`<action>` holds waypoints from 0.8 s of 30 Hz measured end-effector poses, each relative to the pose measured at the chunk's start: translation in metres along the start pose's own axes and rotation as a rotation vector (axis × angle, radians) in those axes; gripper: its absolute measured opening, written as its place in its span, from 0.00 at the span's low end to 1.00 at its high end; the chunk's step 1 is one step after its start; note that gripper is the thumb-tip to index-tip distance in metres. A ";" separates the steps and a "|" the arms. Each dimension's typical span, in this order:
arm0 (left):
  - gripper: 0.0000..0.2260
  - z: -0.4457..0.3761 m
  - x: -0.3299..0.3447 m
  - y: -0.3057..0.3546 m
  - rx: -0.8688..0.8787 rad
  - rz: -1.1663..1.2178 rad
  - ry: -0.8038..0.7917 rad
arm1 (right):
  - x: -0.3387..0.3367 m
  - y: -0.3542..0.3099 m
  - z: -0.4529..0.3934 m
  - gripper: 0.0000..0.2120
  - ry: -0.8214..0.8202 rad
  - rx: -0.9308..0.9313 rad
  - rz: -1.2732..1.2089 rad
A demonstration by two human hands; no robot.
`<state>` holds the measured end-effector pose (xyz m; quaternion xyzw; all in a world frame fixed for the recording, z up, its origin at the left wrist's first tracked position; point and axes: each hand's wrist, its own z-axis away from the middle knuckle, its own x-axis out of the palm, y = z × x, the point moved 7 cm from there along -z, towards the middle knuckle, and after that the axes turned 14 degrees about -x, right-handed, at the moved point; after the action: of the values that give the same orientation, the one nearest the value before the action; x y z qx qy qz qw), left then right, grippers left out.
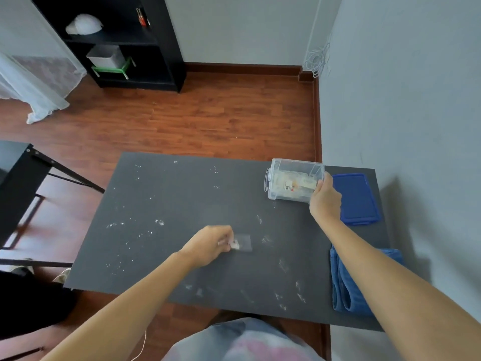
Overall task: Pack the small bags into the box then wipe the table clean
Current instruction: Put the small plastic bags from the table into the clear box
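A clear plastic box (283, 178) stands at the far right of the dark table (166, 204), with several small bags inside it. My right hand (325, 199) grips the box's near right corner. Near the table's middle, my left hand (210, 246) pinches the left edge of a small clear bag (244, 243) that lies flat on the table. White powdery specks (159, 222) are scattered over much of the tabletop.
The box's blue lid (356, 199) lies flat to the right of the box. A folded blue cloth (346, 287) sits at the near right edge, partly under my right forearm. A wall runs close along the right. A black table frame (28, 173) stands to the left.
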<state>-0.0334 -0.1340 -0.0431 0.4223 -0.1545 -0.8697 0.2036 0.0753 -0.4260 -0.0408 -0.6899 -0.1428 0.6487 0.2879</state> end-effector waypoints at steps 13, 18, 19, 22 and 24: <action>0.07 -0.108 -0.068 0.164 0.127 0.149 0.182 | 0.008 0.002 -0.001 0.30 -0.154 0.144 -0.014; 0.15 -0.122 -0.054 0.159 0.118 -0.069 0.392 | 0.007 0.003 0.000 0.26 -0.162 0.076 -0.028; 0.19 -0.122 -0.055 0.157 0.125 -0.083 0.431 | 0.005 0.006 0.002 0.24 -0.134 0.102 -0.122; 0.27 -0.122 -0.056 0.145 0.086 -0.015 0.443 | -0.008 0.019 0.009 0.22 0.028 0.106 -0.263; 0.28 -0.127 -0.051 0.133 0.042 0.054 0.359 | -0.025 0.038 0.012 0.21 0.148 0.073 -0.051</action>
<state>0.1262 -0.2374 -0.0264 0.5707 -0.1449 -0.7712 0.2422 0.0541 -0.4677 -0.0422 -0.7211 -0.1149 0.5934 0.3387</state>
